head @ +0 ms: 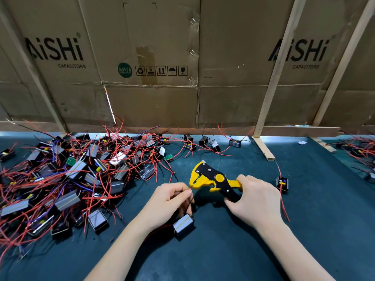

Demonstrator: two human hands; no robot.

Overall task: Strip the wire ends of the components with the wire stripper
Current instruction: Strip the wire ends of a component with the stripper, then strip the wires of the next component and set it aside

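My right hand (253,199) grips the handles of a yellow and black wire stripper (211,178), whose jaws point left. My left hand (170,199) pinches a thin red wire end (191,187) right at the stripper's jaws. That wire belongs to a small grey and black component (183,226), which hangs just below my left hand over the dark mat. A black wire from the same component curves up beside my fingers.
A big pile of similar components with tangled red wires (71,175) covers the left of the blue-green mat (223,250). One lone component (282,184) lies right of the stripper. More sit far right (357,151). A cardboard wall (182,67) and wooden struts (263,147) stand behind.
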